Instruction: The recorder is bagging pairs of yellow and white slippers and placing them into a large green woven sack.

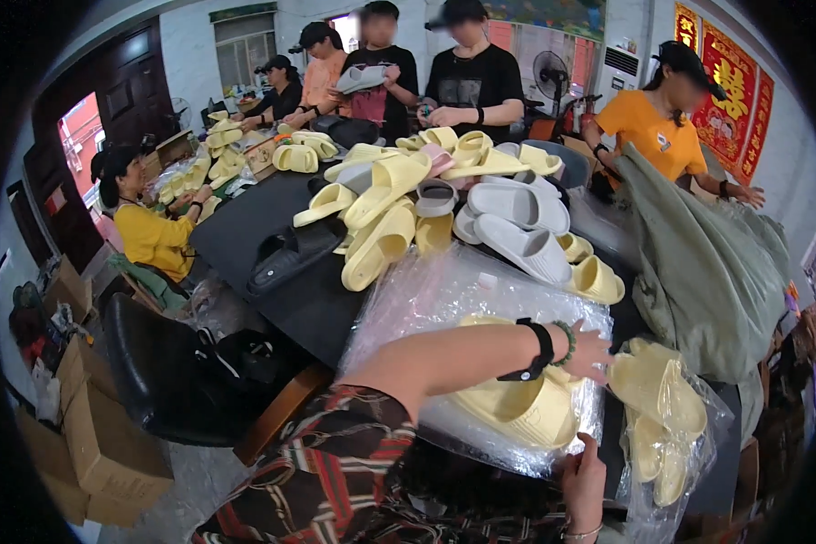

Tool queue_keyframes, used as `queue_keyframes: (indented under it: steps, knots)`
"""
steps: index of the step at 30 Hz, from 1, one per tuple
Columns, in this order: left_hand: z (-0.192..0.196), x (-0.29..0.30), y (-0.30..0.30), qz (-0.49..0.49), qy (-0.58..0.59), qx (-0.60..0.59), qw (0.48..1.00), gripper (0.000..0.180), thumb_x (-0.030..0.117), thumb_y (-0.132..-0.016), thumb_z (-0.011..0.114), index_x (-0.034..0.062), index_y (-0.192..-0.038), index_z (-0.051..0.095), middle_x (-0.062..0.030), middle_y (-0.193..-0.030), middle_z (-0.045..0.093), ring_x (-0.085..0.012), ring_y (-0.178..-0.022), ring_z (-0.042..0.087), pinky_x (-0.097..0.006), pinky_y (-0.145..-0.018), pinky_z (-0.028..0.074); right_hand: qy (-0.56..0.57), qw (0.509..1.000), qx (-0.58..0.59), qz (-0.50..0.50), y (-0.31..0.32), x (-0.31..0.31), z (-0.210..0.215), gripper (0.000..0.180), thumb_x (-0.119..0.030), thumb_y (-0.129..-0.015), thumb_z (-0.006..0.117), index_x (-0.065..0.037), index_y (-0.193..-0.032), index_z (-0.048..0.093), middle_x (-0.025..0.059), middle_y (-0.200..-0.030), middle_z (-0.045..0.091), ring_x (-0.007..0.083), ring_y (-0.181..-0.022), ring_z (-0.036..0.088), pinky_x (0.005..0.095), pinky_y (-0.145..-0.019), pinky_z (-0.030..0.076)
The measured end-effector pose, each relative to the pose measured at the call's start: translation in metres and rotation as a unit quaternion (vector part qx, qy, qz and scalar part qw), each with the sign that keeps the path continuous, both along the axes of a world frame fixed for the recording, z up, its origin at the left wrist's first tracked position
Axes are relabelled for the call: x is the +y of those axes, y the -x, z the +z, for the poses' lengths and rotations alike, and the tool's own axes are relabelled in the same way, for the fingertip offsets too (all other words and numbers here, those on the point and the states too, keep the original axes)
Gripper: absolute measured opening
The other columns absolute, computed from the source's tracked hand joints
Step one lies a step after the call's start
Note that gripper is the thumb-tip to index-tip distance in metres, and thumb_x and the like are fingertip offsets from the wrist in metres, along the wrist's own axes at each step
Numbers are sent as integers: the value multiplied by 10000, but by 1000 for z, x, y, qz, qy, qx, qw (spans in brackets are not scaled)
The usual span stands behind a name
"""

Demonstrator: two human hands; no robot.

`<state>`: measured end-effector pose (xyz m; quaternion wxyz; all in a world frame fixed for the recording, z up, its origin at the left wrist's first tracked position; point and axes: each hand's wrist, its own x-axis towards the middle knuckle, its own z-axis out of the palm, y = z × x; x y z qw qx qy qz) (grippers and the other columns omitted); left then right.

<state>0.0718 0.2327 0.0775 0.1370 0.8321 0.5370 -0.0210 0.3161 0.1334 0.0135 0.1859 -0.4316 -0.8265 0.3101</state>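
A pair of pale yellow slippers [526,412] lies on a stack of clear plastic bags [426,313] at the table's near edge. My left forearm crosses over the slippers, hiding part of them. Fingers spread, my left hand [589,354] is at the right edge of the bags, beside the bagged yellow slippers [671,390]. Below it, my right hand [585,476] is curled at the near right corner of the plastic, thumb and forefinger close to its edge. The exact contact there is hard to see.
Yellow and grey slippers [385,190] are heaped across the black table [236,218]. A black slipper [290,258] lies left of them. Several people work around the table; one at right handles a large green-grey sack [698,263]. A black chair [154,372] and cardboard boxes [109,444] stand left.
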Motion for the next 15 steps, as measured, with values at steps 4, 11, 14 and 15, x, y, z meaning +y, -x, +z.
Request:
queue_keyframes:
  steps: [4,11,14,15]
  knots:
    - [30,-43,49,-24,-310,-279,909,427,235,-862,656,44,-1232,566,-175,-1167,598,-362,-1099,561,-469,-941,443,-219,975,-43,-11,22,2,35,437,6,-795,633,3,-1214,512,231,-1140,537,427,-1062,514,469,-879,449]
    - [43,-165,176,308,-379,-105,866,126,134,-882,554,13,-900,584,-200,-894,633,-394,-847,607,-462,-746,484,-195,972,83,99,43,21,32,640,-167,-924,624,41,-1438,303,279,-1455,355,432,-1353,358,442,-1123,310]
    - [14,-196,219,358,-221,-27,907,171,194,-870,614,23,-864,615,-185,-824,641,-388,-807,618,-456,-732,490,-110,979,98,144,45,32,7,746,-280,-978,545,63,-1497,133,315,-1519,233,457,-1415,244,451,-1159,233]
    - [8,-203,217,356,-223,-28,907,171,194,-870,614,23,-864,615,-185,-824,641,-388,-807,618,-456,-732,490,-116,979,72,151,45,36,-3,761,-305,-990,515,66,-1502,92,321,-1527,205,465,-1421,220,451,-1165,214]
